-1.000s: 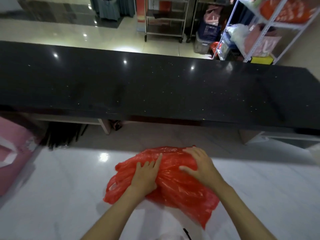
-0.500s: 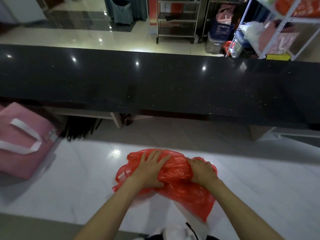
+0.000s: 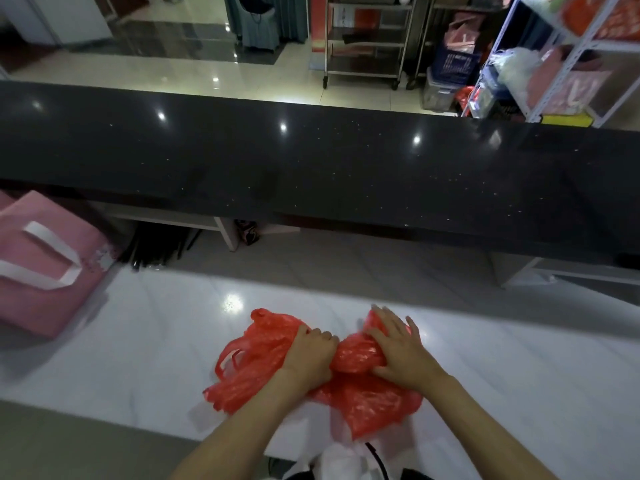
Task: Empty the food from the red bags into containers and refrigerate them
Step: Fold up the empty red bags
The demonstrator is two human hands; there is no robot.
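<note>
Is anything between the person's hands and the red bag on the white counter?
No. Both hands are already on the red bag: the left hand grips a bunched part, and the right hand presses on it with fingers spread. No containers or refrigerator are recognisable in view.

White glossy tabletop (image 3: 145,348), faintly veined, catching a ceiling-light glare; crumpled red plastic bag (image 3: 263,355) lying on it near the front edge, handles splayed to the left; pink bag with white handles (image 3: 38,271) resting at the far left; raised black speckled counter (image 3: 311,174) running behind.
</note>
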